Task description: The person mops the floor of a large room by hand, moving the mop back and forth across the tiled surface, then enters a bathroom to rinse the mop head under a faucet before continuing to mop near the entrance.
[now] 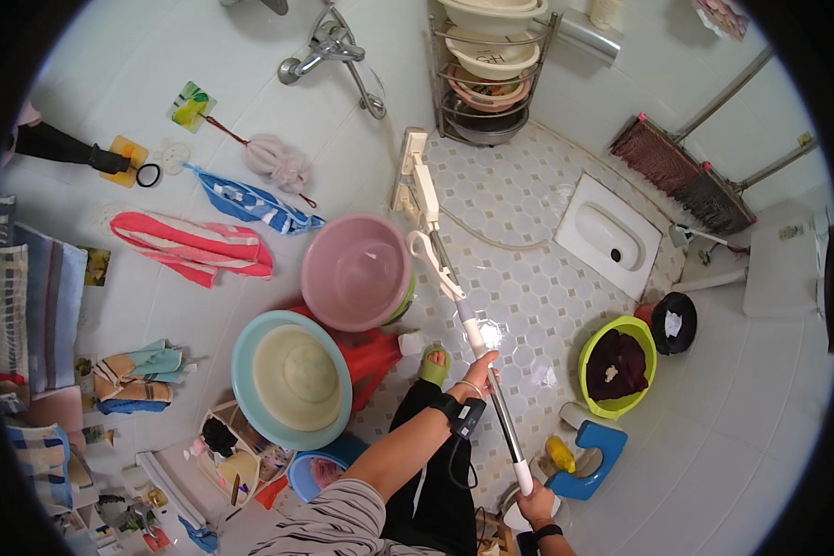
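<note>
A long mop (503,412) with a metal pole and cream plastic fittings slants across the tiled floor. My left hand (477,375) is wrapped round the pole about halfway along. Lower down, my right hand (537,509) grips the white end of the same pole. At the far end, the cream mop head (410,167) is by the foot of the left wall. A curved cream lever (428,258) stands out from the pole below it. Whether a sponge is on the head I cannot tell.
Left of the mop stand a pink basin (357,269) and a light-blue basin (244,375). A squat toilet (595,232), a lime basin holding dark cloth (588,345) and a blue stool (595,463) are on the right. A basin rack (443,102) stands at the back.
</note>
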